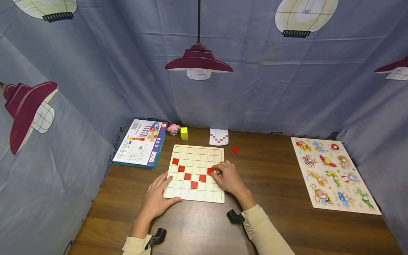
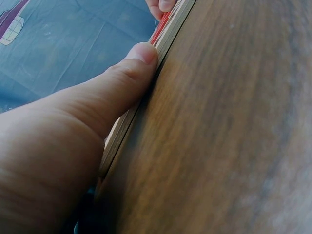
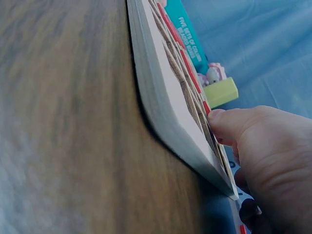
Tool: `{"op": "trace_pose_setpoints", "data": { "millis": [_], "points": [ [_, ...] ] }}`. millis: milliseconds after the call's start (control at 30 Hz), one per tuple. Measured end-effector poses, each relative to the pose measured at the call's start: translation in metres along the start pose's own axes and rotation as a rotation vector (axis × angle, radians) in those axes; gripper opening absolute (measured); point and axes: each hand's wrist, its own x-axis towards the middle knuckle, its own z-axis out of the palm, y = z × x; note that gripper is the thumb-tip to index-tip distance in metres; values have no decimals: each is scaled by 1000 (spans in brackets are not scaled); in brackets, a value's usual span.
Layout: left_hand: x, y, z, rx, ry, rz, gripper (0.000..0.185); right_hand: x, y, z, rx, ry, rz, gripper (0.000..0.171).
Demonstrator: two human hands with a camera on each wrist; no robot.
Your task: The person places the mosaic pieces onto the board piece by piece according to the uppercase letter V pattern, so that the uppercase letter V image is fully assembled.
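A square wooden grid board [image 1: 185,193] lies on the table, with several red square tiles [image 1: 194,185] set in its cells in a V shape. My left hand [image 1: 156,198] rests at the board's near left corner, fingers along the left side and thumb [image 2: 139,58] against the near edge. At the board's right side my right hand [image 1: 230,179] pinches a red tile [image 1: 210,171] at the upper end of the V's right arm. In the right wrist view the thumb [image 3: 222,122] touches this tile; the index fingertip is mostly hidden.
Behind the board lie a pattern card [image 1: 219,137] with a red V and one loose red tile [image 1: 234,150]. A boxed set [image 1: 140,143], a pink figurine [image 1: 173,129] and a yellow block [image 1: 184,133] stand back left. An insect puzzle board [image 1: 334,173] lies right.
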Motion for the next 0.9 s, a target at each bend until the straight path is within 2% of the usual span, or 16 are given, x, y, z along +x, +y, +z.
{"op": "trace_pose_setpoints", "data": {
  "millis": [233,467,667,767,900],
  "points": [
    [-1,-3,1,-1,17,11,98,3,0,3,29,9,7,16],
    [2,-2,-1,5,-3,1,98,5,0,3,43,18,19,16],
    [3,-1,-1,1,-10,-5,98,-1,1,-5,49,-17,54,31],
    [3,0,1,-13,-12,-1,99,-6,12,-14,75,3,69,41],
    [2,-1,2,-21,-6,-5,99,-5,40,-28,87,74,91,46]
  ]
}}
